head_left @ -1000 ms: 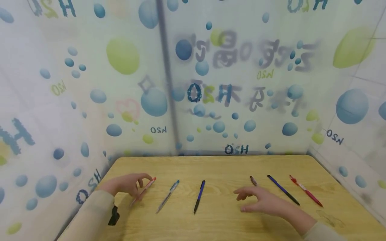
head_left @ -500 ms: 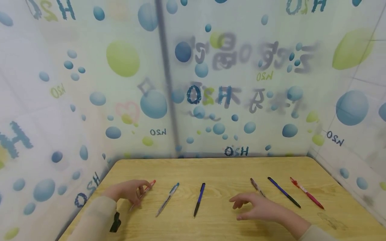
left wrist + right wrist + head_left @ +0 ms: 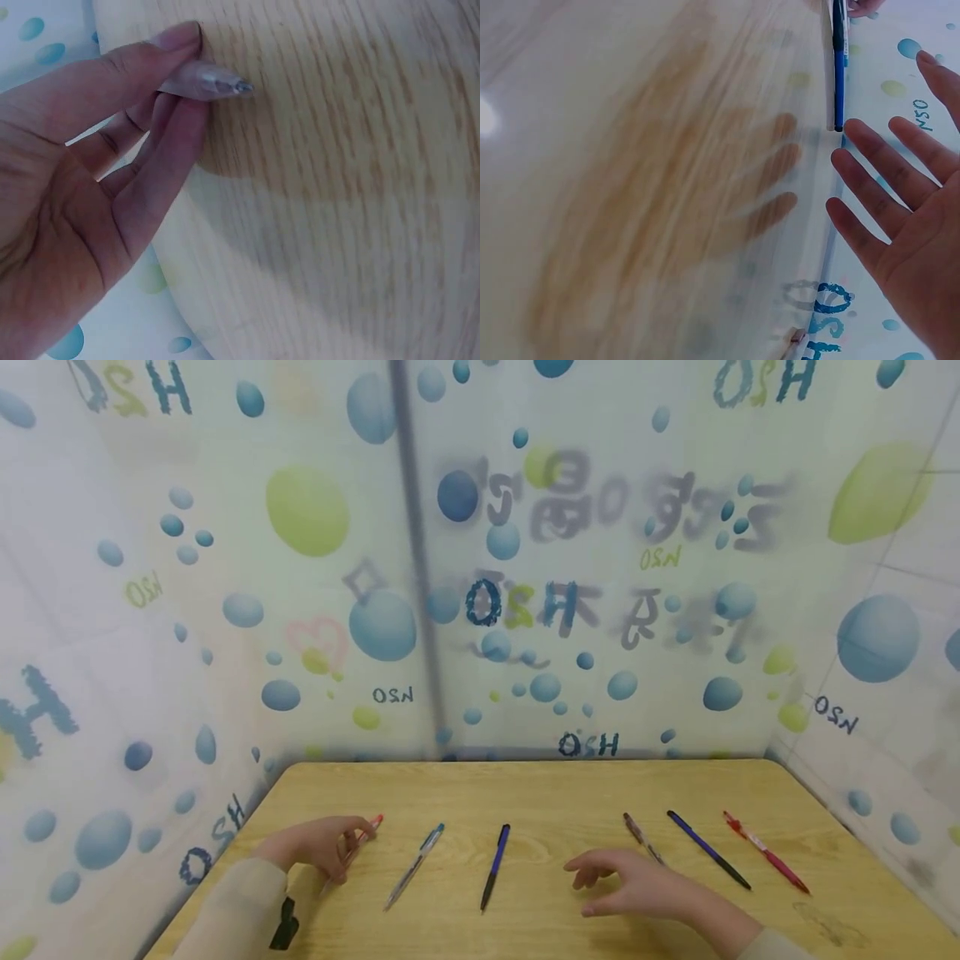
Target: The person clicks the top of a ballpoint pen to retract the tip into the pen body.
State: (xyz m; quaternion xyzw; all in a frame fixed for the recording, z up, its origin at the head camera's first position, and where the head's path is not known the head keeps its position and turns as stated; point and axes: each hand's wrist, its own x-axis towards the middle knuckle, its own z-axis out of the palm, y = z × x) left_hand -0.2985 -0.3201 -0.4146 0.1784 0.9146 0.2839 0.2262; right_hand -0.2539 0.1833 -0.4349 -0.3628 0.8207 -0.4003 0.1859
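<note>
At the table's left, my left hand [image 3: 318,847] pinches a clear pen with a red end [image 3: 377,821] between thumb and fingers. In the left wrist view, its pointed clear tip [image 3: 206,81] pokes out past the thumb, close above the wood. My right hand [image 3: 626,881] hovers over the right half, fingers spread and holding nothing. The brown pen [image 3: 641,837] lies just behind it, its lower end partly hidden. Between the hands lie a clear pen with a blue end [image 3: 414,867] and a blue-and-black pen [image 3: 495,868].
Right of the right hand lie another blue-and-black pen [image 3: 708,850] and a red pen [image 3: 768,856]. The wooden table [image 3: 570,793] is enclosed at the back and sides by a curtain [image 3: 600,718] printed with bubbles.
The right hand has drifted slightly left, uncovering more of the brown pen. The left hand keeps its hold on the red-ended pen with little movement. The head view has tilted up a little.
</note>
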